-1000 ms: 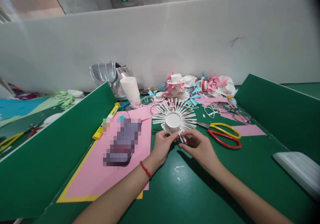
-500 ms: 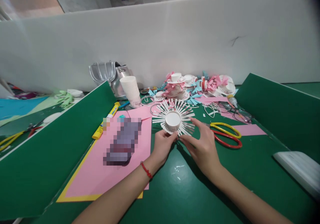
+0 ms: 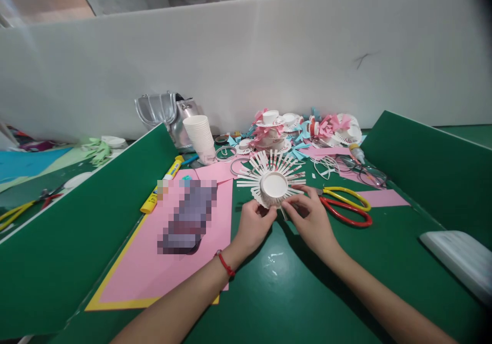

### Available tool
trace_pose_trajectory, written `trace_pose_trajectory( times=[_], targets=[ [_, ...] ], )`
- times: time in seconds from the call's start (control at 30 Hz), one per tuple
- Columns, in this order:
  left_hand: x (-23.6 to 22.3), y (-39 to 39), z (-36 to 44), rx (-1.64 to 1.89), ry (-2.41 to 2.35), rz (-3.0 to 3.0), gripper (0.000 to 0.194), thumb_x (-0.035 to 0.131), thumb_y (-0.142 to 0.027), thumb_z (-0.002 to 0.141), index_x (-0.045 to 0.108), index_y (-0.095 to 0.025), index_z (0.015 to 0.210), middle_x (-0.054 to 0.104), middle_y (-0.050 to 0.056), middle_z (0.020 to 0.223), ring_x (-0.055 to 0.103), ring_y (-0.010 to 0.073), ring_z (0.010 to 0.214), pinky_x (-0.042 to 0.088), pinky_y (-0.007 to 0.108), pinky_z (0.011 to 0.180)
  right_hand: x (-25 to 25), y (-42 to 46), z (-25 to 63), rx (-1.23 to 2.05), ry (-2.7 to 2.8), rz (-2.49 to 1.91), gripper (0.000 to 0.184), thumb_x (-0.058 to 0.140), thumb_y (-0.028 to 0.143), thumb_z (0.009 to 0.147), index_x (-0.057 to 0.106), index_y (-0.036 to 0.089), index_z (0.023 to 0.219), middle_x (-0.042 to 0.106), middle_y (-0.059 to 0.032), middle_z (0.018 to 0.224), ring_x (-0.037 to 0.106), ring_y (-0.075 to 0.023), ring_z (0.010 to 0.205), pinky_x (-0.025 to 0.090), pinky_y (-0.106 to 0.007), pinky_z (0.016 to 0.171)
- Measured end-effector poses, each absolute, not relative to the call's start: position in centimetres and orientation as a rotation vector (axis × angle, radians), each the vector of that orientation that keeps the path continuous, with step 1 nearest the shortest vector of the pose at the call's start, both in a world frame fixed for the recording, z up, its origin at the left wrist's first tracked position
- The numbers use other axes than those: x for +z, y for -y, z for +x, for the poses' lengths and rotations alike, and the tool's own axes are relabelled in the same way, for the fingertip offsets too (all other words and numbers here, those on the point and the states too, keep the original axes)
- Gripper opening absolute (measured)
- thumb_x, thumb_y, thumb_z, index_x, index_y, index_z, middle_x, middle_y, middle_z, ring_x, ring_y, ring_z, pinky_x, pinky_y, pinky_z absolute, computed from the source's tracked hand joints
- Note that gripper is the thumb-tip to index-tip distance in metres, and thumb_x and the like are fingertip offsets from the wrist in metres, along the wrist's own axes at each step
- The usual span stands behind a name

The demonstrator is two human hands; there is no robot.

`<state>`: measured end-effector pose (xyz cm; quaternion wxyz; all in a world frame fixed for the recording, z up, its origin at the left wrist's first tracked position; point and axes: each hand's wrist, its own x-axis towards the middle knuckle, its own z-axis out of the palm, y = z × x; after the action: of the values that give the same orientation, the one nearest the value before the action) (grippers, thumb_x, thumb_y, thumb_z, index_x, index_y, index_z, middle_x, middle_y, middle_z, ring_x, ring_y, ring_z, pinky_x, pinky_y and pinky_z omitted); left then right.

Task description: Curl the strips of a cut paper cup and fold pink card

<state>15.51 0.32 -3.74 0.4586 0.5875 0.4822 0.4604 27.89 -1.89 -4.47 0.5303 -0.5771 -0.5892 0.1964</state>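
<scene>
A white paper cup (image 3: 274, 184), cut into strips that fan out around its round base, is held above the green table with the base facing up. My left hand (image 3: 255, 223) pinches its near left edge between thumb and fingers. On the near right side, my right hand (image 3: 309, 219) has thumb and forefinger closed on one of the strips. Some strips near the left thumb are curled under, and the fingers partly hide them. Just right of my right hand lie scissors (image 3: 346, 205) with one yellow and one red handle.
Pink paper (image 3: 154, 272) with a blurred phone-like object lies at left, beside a yellow glue stick (image 3: 149, 203). Stacked paper cups (image 3: 200, 136) and a silver bag (image 3: 157, 110) stand behind. Finished-looking cup crafts (image 3: 271, 134) crowd the back. Green partitions (image 3: 430, 164) flank the table.
The cut cup has shifted slightly right and turned a little. My right hand's fingers have drawn in and now grip a strip nearer the cup's base.
</scene>
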Motion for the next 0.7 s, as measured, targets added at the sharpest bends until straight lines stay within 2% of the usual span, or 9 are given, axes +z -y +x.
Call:
trace_pose_trajectory(
  times=[0.1,0.23,0.47,0.7],
  targets=[
    [-3.53,-0.17,15.46,1.155,-1.148,1.406,0.010,0.059,-0.019,0.064,0.060,-0.010,0.060,0.058,0.001,0.055,0.045,0.0095,0.049,0.035,0.020,0.047,-4.16,1.86,27.94,0.623,1.276,-1.392,0.013,0.060,0.028,0.066,0.064,0.017,0.061,0.055,-0.0079,0.086,0.055,-0.0218,0.087,0.046,-0.029,0.065],
    [-3.00,0.23,15.56,1.163,-1.077,1.310,0.010,0.062,-0.019,0.063,0.062,-0.010,0.061,0.063,0.002,0.062,0.050,0.0103,0.053,0.039,0.021,0.052,-3.84,1.95,27.90,0.675,1.146,-1.423,0.014,0.063,0.030,0.060,0.065,0.017,0.057,0.055,-0.0033,0.069,0.056,-0.0184,0.070,0.043,-0.028,0.058],
    [-2.88,0.38,15.63,1.151,-1.069,1.278,0.011,0.065,-0.019,0.061,0.064,-0.009,0.065,0.067,0.005,0.069,0.056,0.0130,0.061,0.043,0.023,0.059,-3.81,2.06,27.61,0.650,1.126,-1.391,0.011,0.063,0.027,0.060,0.065,0.016,0.059,0.054,-0.0079,0.079,0.055,-0.0220,0.082,0.044,-0.027,0.056],
    [-3.28,0.17,15.60,1.130,-1.054,1.275,0.015,0.065,-0.018,0.062,0.065,-0.009,0.074,0.068,0.007,0.077,0.059,0.0155,0.068,0.045,0.024,0.065,-4.00,1.99,27.66,0.739,1.072,-1.301,0.010,0.065,0.026,0.059,0.065,0.016,0.060,0.054,-0.0097,0.093,0.056,-0.0223,0.089,0.047,-0.028,0.065]
  ],
)
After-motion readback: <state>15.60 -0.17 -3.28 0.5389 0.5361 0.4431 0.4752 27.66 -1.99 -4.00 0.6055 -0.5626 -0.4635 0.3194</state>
